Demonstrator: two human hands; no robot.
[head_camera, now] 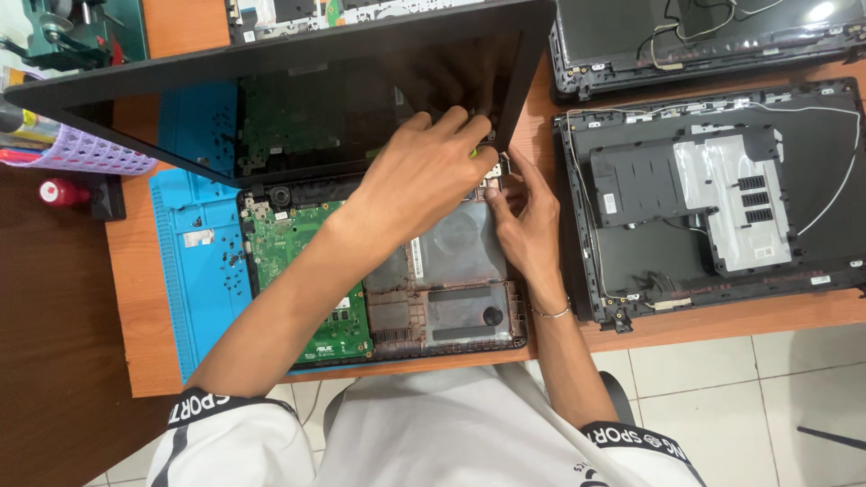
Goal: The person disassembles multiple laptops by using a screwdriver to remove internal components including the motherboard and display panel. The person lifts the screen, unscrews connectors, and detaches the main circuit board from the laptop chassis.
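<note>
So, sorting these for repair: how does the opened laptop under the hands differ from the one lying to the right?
The opened laptop shows a green circuit board, screen raised; both hands, left and right, are at its hinge. The right-hand laptop lies flat, covered, untouched. Both are dark.

The opened laptop base (433,298) lay on a blue work mat on the wooden bench, directly in front of the person. Its top cover was off, exposing a green circuit board (311,261) in the left half and bare grey-brown plastic bays in the right half, one with a round dark opening near the front edge. The black screen panel (271,99) remained attached along the rear edge and stood raised, tilted over the base, its dark glass reflecting the board below. A small metal hinge bracket (499,167) sat at the rear right corner, where the panel's lower right edge met the base.
</note>
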